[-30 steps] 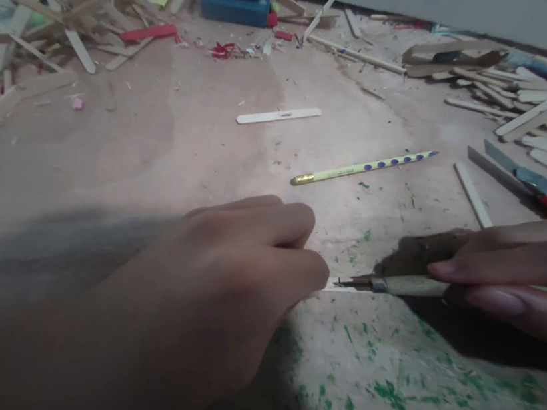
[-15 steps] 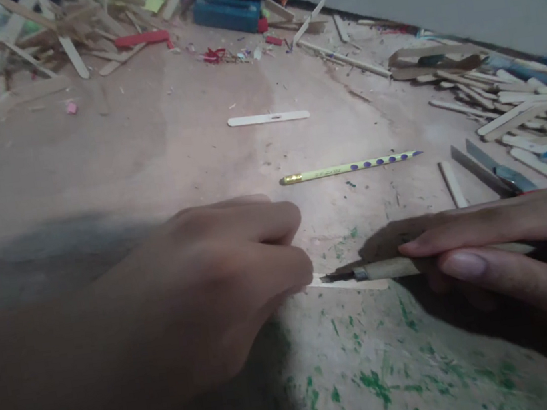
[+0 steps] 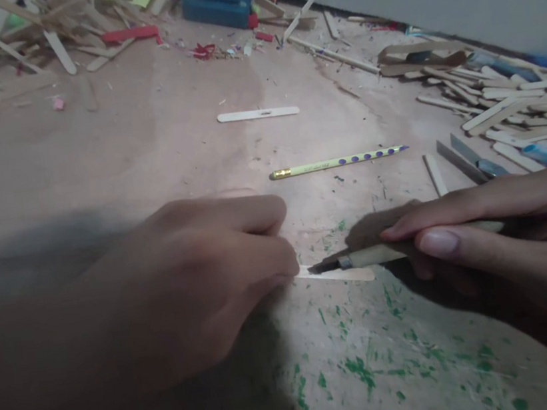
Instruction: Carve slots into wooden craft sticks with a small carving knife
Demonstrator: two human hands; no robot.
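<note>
- The left hand (image 3: 204, 288) lay flat and curled, and its fingers (image 3: 266, 263) pressed down on one end of a thin, pale wooden craft stick (image 3: 338, 275) on the table (image 3: 168, 131).
- Most of that stick was hidden under the left hand; only a short end stuck out past the fingertips.
- The right hand (image 3: 499, 236) had its fingers closed tight around a small craft knife with a pale wooden handle (image 3: 371, 256).
- The dark tip of the knife touched the stick, just beside the left fingertips.
- It looked like the cutting step, with the stick held down and the blade on the wood.
- I think the next move needs a firm hold and a slow, careful pull of the blade, because it sat so close to the left fingers.
- A yellow pencil with purple dots (image 3: 338, 162) lay a little way beyond both hands.
- Another white flat stick (image 3: 258, 113) lay farther off, past the pencil.
</note>
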